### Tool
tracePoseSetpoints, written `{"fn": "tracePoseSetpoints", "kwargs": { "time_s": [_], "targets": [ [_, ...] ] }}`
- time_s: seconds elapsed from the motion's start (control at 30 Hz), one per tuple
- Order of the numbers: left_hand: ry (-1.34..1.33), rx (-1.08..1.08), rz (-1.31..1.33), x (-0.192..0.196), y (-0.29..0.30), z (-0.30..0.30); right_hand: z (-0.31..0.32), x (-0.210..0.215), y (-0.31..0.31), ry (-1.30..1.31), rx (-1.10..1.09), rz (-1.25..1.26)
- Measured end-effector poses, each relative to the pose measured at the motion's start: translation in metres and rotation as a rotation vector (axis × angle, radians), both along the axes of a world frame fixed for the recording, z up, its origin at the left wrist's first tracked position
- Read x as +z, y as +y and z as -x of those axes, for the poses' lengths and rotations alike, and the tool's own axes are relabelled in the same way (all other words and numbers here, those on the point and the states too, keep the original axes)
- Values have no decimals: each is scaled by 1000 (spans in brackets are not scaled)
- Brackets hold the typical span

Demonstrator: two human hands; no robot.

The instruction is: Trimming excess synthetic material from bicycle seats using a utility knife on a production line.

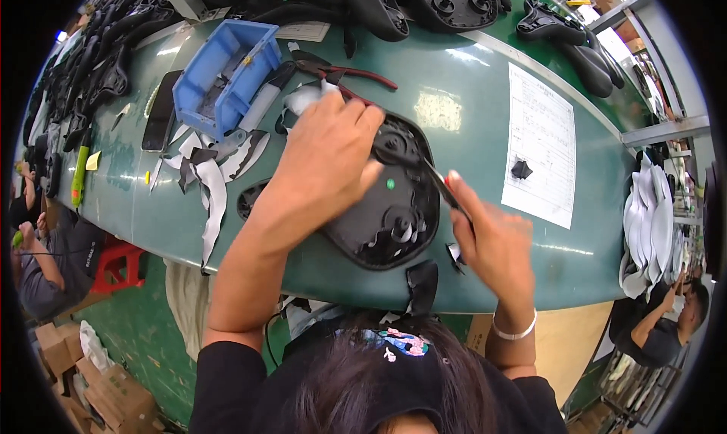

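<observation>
A black seat (367,207) lies underside up on the green table in front of me, with two round mounts and a small green dot. Over its upper left part is my left hand (326,157), fingers bunched around a pale strip of cover material (330,87). My right hand (492,237) grips a slim dark knife (445,188), its tip at the seat's right rim; a bit of red shows by the fingers. Part of the seat's left side is hidden under my left hand and forearm.
Red-handled pliers (356,74) and a blue bin (227,78) stand beyond my left hand. Black-and-white offcuts (212,184) lie left. A dark phone (159,112), a green cutter (79,176) and a paper sheet (539,142) are also on the table. More seats (447,2) are piled behind; other people sit at both sides.
</observation>
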State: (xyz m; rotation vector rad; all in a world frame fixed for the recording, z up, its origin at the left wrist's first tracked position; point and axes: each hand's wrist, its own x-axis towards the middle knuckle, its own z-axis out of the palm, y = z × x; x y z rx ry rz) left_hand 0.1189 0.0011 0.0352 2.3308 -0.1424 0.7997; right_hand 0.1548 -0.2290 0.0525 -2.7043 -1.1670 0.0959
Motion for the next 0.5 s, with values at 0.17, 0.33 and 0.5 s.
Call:
{"fn": "tracePoseSetpoints", "kwargs": {
  "time_s": [0.17, 0.33, 0.5],
  "targets": [
    [-117, 411, -69, -26, 19, -11, 6, 7, 7, -55, 29, 81],
    [70, 224, 1203, -13, 33, 3, 6, 10, -7, -109, 45, 91],
    [285, 241, 1178, -19, -6, 61, -77, 24, 11, -8, 375, 110]
  ]
}}
